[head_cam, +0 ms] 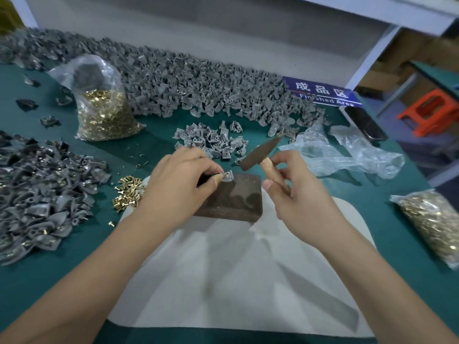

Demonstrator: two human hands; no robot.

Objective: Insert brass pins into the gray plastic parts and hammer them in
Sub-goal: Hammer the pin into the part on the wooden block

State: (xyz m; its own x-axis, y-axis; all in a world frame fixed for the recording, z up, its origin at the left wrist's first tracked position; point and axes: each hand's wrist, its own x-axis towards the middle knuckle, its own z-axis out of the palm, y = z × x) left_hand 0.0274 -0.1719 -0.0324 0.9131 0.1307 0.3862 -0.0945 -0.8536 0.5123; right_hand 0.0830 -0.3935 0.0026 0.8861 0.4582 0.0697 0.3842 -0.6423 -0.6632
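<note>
My left hand [178, 180] pinches a gray plastic part [228, 177] against the top of a dark wooden block [236, 202]; a brass pin [226, 174] stands in the part. My right hand [298, 192] grips the wooden handle of a small hammer [262, 152], whose dark head hangs raised above and to the right of the part. Loose brass pins [128, 193] lie just left of the block. A small heap of gray parts [213, 142] sits behind my hands.
A long bank of gray parts [198, 83] runs along the back. Parts with pins are piled at the left [42, 194]. Bags of brass pins stand at back left [104, 112] and at the right edge [432, 224]. Crumpled plastic [342, 155], a phone [365, 125] and a blue sign [320, 93] lie at right.
</note>
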